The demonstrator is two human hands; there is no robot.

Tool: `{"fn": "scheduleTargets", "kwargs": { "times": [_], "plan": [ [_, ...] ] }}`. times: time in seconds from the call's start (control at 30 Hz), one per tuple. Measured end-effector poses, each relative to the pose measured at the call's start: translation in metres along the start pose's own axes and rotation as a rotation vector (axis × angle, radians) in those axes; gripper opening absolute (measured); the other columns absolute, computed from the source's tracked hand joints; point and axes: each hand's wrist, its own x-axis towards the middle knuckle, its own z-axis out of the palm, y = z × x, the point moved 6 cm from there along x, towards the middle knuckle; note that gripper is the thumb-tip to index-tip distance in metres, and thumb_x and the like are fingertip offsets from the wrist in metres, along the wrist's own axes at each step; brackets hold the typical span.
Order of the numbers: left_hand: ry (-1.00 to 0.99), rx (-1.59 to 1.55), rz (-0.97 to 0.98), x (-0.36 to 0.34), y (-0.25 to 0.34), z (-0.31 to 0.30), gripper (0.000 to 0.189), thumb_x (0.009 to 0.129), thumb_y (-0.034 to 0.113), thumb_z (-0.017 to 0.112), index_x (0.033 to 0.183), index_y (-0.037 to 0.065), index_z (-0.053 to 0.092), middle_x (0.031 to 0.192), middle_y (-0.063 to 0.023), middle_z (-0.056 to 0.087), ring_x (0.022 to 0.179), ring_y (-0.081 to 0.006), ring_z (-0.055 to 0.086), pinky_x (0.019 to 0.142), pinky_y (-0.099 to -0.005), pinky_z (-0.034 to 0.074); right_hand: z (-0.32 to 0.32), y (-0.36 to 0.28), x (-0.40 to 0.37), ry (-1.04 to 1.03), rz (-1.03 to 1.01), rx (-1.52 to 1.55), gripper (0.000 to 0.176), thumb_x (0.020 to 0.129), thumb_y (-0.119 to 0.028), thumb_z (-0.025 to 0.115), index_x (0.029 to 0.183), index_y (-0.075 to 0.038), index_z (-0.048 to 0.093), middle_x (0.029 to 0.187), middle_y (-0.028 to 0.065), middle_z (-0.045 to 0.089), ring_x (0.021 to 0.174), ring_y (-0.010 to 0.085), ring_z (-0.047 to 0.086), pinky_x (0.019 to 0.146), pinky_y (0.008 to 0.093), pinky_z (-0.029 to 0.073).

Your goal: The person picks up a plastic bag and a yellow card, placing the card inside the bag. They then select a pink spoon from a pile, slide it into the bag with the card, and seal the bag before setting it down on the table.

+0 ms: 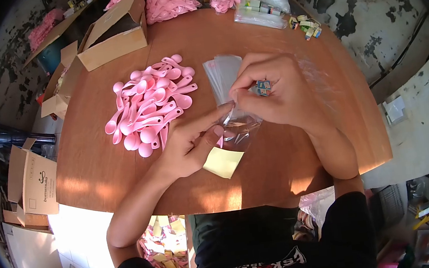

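Observation:
My left hand grips a small clear plastic bag between thumb and forefinger. At the bag's lower end is a pale yellow card, with a sliver of pink showing just above it. My right hand pinches at the bag's top edge, fingertips close to the left forefinger. A small blue printed piece shows inside the curl of my right hand. Behind the hands lies a fanned stack of clear bags. Left of them is a heap of pink plastic spoons.
An open cardboard box stands at the table's back left. Large bags of pink spoons, clear plastic packs and small yellow-green pieces line the far edge. Below the near edge, a container holds packed pink and yellow items.

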Motion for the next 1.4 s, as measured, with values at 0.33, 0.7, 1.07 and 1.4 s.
{"fn": "scheduleTargets", "kwargs": {
  "times": [0.33, 0.7, 1.07, 1.4],
  "plan": [
    [0.243, -0.356, -0.068, 0.003, 0.008, -0.013, 0.042, 0.099, 0.004, 0.048, 0.138, -0.003, 0.038, 0.095, -0.0142, 0.069, 0.089, -0.0187, 0.068, 0.079, -0.0303, 0.055, -0.139, 0.222, -0.056, 0.307, 0.743, 0.574, 0.017, 0.087, -0.021, 0.063, 0.097, -0.009, 0.07, 0.087, 0.0038, 0.067, 0.078, 0.02, 0.063, 0.075, 0.0394, 0.049],
    [0.281, -0.414, -0.014, 0.006, 0.0, -0.014, 0.015, 0.097, 0.007, 0.053, 0.107, -0.003, 0.059, 0.098, -0.0095, 0.068, 0.086, -0.0111, 0.064, 0.077, -0.026, 0.052, -0.065, 0.099, -0.045, 0.115, 0.571, 0.054, 0.022, 0.091, -0.014, 0.065, 0.108, -0.002, 0.069, 0.098, 0.004, 0.07, 0.084, 0.0098, 0.062, 0.074, 0.0246, 0.049],
    [0.31, -0.421, -0.029, 0.006, 0.006, -0.011, 0.018, 0.093, 0.007, 0.061, 0.108, -0.002, 0.062, 0.099, -0.0067, 0.067, 0.092, -0.0111, 0.063, 0.079, -0.0256, 0.052, 0.013, -0.008, -0.018, 0.131, 0.129, 0.12, 0.047, 0.081, -0.004, 0.071, 0.124, -0.004, 0.054, 0.089, 0.0026, 0.067, 0.082, 0.0094, 0.06, 0.075, 0.0246, 0.047],
    [0.183, -0.377, -0.102, 0.007, -0.011, -0.006, 0.02, 0.091, 0.008, 0.066, 0.108, -0.002, 0.064, 0.099, -0.0072, 0.068, 0.087, -0.0095, 0.064, 0.074, -0.0244, 0.053, -0.097, 0.073, -0.037, 0.021, 0.123, 0.812, 0.039, 0.09, -0.019, 0.064, 0.123, -0.003, 0.055, 0.101, 0.0097, 0.065, 0.092, 0.0158, 0.062, 0.084, 0.0299, 0.048]
  ]
}}
